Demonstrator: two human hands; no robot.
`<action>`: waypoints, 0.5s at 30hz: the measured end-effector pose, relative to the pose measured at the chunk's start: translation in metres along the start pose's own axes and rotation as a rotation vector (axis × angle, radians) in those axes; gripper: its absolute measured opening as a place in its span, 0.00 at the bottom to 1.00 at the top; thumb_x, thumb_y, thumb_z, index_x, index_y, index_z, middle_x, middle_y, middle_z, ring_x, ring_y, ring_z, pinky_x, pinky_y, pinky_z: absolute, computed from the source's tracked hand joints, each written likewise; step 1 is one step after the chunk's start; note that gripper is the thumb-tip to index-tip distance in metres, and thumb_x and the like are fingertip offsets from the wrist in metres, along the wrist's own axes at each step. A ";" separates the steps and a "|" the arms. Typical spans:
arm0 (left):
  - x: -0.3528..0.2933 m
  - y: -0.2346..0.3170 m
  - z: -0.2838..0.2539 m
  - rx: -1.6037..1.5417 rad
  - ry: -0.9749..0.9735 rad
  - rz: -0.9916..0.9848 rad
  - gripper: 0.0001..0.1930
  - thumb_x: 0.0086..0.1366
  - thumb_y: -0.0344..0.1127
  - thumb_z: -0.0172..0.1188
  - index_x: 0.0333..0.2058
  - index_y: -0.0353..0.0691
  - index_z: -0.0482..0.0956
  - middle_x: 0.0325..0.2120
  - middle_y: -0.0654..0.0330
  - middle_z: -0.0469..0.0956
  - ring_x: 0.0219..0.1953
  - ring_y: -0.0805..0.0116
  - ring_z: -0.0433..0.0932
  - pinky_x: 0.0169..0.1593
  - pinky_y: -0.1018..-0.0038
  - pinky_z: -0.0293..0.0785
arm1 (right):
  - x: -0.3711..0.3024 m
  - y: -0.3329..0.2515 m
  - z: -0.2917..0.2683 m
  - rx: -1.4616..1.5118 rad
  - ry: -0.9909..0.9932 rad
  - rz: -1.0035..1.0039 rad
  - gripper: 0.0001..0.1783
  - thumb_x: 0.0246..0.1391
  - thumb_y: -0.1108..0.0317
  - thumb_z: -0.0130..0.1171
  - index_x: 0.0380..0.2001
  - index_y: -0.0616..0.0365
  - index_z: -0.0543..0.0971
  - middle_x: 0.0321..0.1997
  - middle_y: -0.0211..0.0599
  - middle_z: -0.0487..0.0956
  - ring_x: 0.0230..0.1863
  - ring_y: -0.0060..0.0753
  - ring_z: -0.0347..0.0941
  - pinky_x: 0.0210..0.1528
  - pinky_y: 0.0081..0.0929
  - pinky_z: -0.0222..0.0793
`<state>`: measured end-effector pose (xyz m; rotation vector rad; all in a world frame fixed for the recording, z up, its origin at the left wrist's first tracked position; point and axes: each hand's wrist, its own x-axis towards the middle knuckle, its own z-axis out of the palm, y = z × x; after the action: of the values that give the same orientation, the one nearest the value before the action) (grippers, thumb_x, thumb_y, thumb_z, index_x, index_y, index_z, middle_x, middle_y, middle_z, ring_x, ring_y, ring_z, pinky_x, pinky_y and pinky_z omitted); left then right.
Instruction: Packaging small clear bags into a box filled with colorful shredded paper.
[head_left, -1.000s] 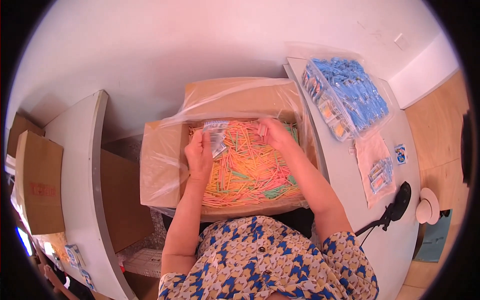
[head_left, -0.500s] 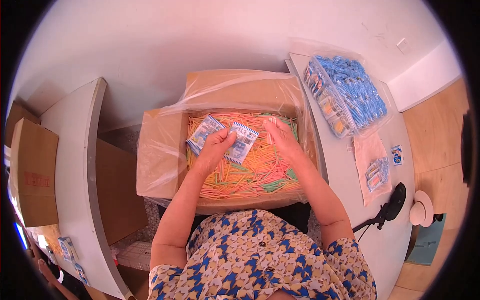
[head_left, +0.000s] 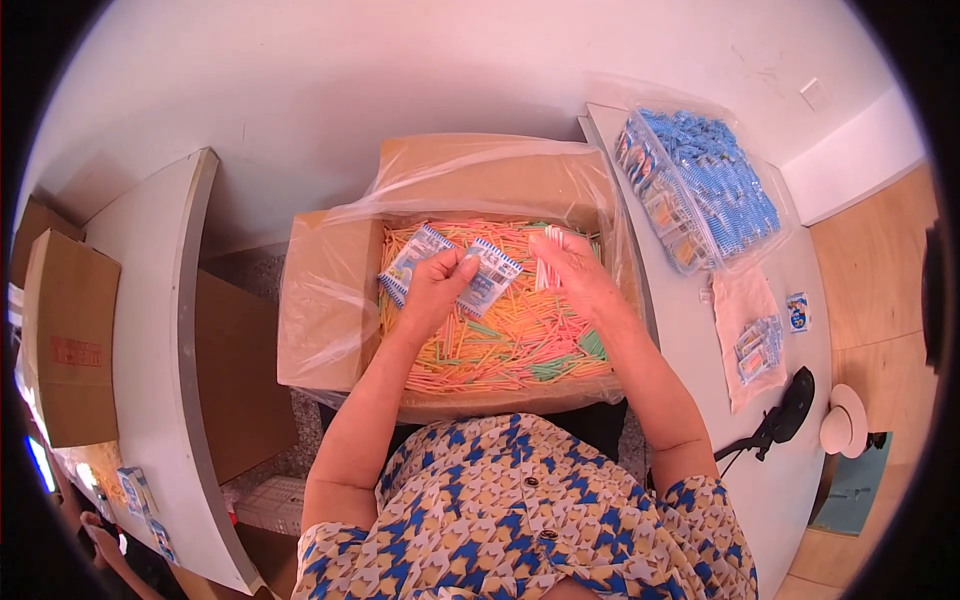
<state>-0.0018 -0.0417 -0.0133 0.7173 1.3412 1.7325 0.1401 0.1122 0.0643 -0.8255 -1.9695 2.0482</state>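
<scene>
Over the open cardboard box (head_left: 330, 345), my left hand (head_left: 438, 292) is closed on small blue-and-white printed packets (head_left: 492, 280). One packet sticks out on each side of its fingers. My right hand (head_left: 582, 275) is bent inward a short way to the right, closed on a small bundle of thin pink-and-white sticks (head_left: 548, 262). Its fingertips are partly hidden. Beneath both hands, loose thin sticks (head_left: 470, 365) in pink, yellow, orange and green fill the box, which is lined with clear plastic film.
On the right-hand table (head_left: 690, 330) stands a clear plastic tub (head_left: 665, 215) heaped with blue packets. Nearer lie a pink cloth (head_left: 740, 300) with several packets on it, a lone packet (head_left: 798, 312) and a black stand (head_left: 785, 415). A brown carton (head_left: 75, 340) rests on the left table.
The pink-and-white bundle at my right hand now shows more clearly and stands more upright. My left hand keeps its grip on the packets. The whole view has shifted slightly.
</scene>
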 end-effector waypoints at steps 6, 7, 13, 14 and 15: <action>-0.014 0.024 0.017 -0.181 -0.264 -0.047 0.08 0.65 0.34 0.56 0.36 0.36 0.80 0.43 0.64 0.76 0.37 0.77 0.73 0.45 0.76 0.69 | 0.010 0.011 0.012 0.073 0.055 -0.094 0.17 0.59 0.50 0.51 0.26 0.52 0.71 0.21 0.19 0.64 0.22 0.12 0.59 0.23 0.16 0.54; -0.015 0.023 0.018 -0.178 -0.255 -0.049 0.08 0.65 0.34 0.56 0.36 0.36 0.80 0.43 0.64 0.76 0.37 0.77 0.73 0.45 0.76 0.69 | 0.011 0.014 0.021 0.075 0.048 -0.138 0.17 0.59 0.51 0.50 0.27 0.52 0.71 0.21 0.20 0.64 0.21 0.13 0.59 0.23 0.17 0.54; -0.013 0.011 0.012 -0.109 -0.401 -0.120 0.08 0.62 0.33 0.59 0.37 0.36 0.81 0.37 0.65 0.77 0.39 0.78 0.73 0.46 0.76 0.70 | 0.031 0.061 0.043 0.089 -0.021 -0.337 0.14 0.56 0.60 0.53 0.36 0.61 0.71 0.28 0.31 0.71 0.30 0.23 0.68 0.33 0.24 0.65; -0.013 0.012 0.013 -0.110 -0.398 -0.120 0.08 0.62 0.33 0.59 0.37 0.36 0.81 0.37 0.65 0.77 0.39 0.78 0.73 0.46 0.76 0.70 | 0.034 0.065 0.041 -0.009 0.032 -0.390 0.15 0.55 0.60 0.56 0.38 0.61 0.71 0.33 0.35 0.72 0.36 0.26 0.69 0.39 0.26 0.65; -0.014 0.013 0.014 -0.089 -0.395 -0.117 0.08 0.62 0.33 0.60 0.36 0.35 0.81 0.34 0.65 0.78 0.38 0.78 0.73 0.45 0.76 0.70 | 0.035 0.069 0.038 -0.107 0.087 -0.443 0.17 0.54 0.60 0.58 0.40 0.62 0.71 0.38 0.38 0.72 0.43 0.30 0.69 0.45 0.29 0.64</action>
<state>0.0131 -0.0481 0.0035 0.8600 1.0082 1.4549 0.1087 0.0896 -0.0126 -0.4336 -2.0073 1.6401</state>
